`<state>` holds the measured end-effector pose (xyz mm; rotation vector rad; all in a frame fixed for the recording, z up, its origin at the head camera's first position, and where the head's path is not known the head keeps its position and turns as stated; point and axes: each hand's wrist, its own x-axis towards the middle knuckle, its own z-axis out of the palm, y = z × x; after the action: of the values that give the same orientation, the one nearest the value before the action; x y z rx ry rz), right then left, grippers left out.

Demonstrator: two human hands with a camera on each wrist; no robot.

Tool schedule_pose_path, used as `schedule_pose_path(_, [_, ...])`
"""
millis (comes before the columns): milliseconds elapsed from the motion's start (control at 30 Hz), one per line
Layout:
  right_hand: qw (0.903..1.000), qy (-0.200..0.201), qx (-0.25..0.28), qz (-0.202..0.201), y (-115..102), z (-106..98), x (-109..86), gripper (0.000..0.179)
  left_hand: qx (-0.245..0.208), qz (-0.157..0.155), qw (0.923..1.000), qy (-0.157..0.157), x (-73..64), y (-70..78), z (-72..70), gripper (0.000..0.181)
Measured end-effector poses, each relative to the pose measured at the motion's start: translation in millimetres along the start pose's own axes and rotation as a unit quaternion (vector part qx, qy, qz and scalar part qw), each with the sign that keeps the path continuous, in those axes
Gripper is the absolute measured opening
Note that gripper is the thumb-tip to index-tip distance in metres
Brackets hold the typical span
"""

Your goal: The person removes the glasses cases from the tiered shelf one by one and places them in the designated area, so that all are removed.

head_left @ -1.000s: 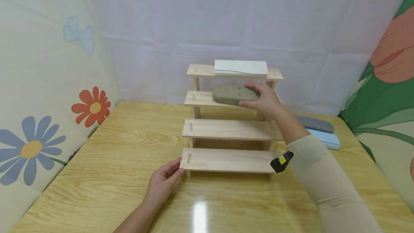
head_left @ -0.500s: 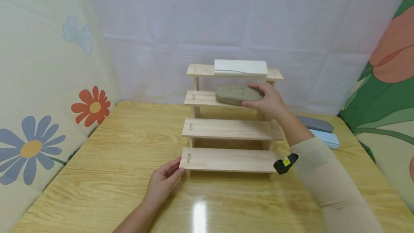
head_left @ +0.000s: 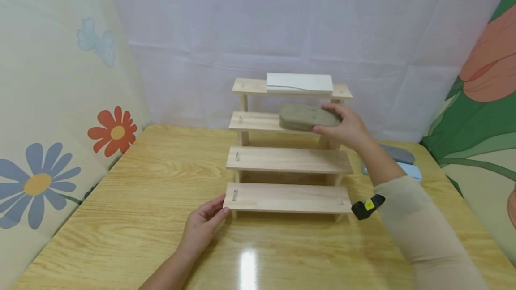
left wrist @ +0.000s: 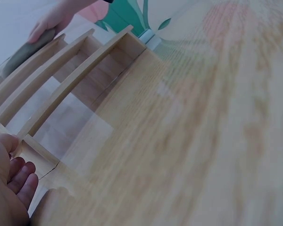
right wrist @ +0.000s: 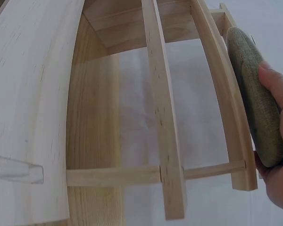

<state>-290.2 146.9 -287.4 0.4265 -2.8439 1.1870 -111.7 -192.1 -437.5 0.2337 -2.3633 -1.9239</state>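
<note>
A four-step light wooden shelf stand (head_left: 282, 198) is upright on the table in the head view. My right hand (head_left: 348, 129) grips the right end of an olive-green, rounded glasses case (head_left: 300, 117) on the second shelf from the top. In the right wrist view the green case (right wrist: 254, 94) lies along the shelf's edge, thumb on one side and fingers partly hidden behind it. My left hand (head_left: 203, 225) pinches the left end of the lowest shelf, with the thumb at the front corner; the left wrist view shows its fingers (left wrist: 23, 181) curled there.
A white case (head_left: 299, 82) lies on the top shelf. Behind my right forearm, a dark grey case (head_left: 398, 154) and a light blue case (head_left: 411, 171) rest on the wood-grain table (head_left: 161, 182). White cloth hangs behind, with flower-printed panels at both sides.
My right hand has moved to the right along the second shelf, and the green glasses case has slid with it. The left hand has stayed at the stand's lower left corner.
</note>
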Motion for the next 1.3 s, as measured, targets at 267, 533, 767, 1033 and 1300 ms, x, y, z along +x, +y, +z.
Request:
schedule_pose_path(267, [0.9999,0.015,0.006,0.000,8,-10,-9.7,0.077,0.008,0.002,1.0000,0.001,0.5,0.4,0.1,0.040])
schedule_pose_path(533, [0.9997,0.024,-0.010,-0.003,16,-19,-18.7,0.079,0.004,0.006,1.0000,0.000,0.4,0.8,-0.1,0.040])
schedule_pose_path(767, [0.9996,0.022,-0.015,0.010,23,-28,-25.9,0.083,-0.004,0.012,0.9999,-0.003,-0.4,0.7,0.0,0.040])
schedule_pose_path(1033, [0.9992,0.021,-0.022,0.026,32,-37,-33.4,0.084,-0.003,0.006,1.0000,-0.001,-0.7,0.3,0.2,0.041])
schedule_pose_path(1300, [0.9985,0.039,-0.029,0.024,43,-45,-39.9,0.082,0.002,0.005,1.0000,-0.002,-1.1,1.2,0.4,0.041])
